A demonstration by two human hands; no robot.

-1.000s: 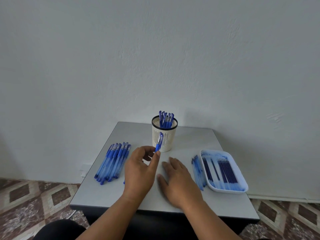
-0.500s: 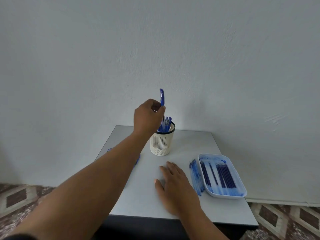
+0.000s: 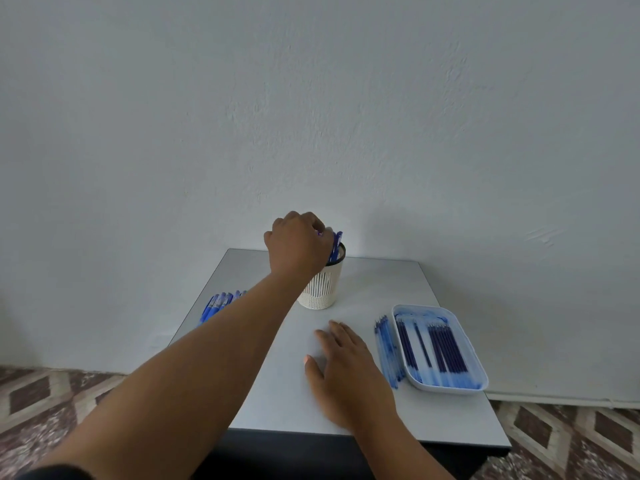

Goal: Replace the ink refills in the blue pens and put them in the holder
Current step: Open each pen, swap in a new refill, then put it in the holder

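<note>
Fingers of the left hand (image 3: 298, 242) curl over the top of the white mesh pen holder (image 3: 322, 289), right at its black rim. Blue pens (image 3: 336, 245) stick up from the holder, just beside the knuckles. Whether the fingers pinch one of those pens is hidden, so I cannot tell. The right hand (image 3: 346, 368) lies flat and relaxed on the grey table (image 3: 381, 282), holding nothing. More blue pens (image 3: 218, 304) lie in a row behind the left arm. Loose refills (image 3: 388, 351) lie just beside a white tray (image 3: 446, 388) of dark ink refills (image 3: 446, 348).
</note>
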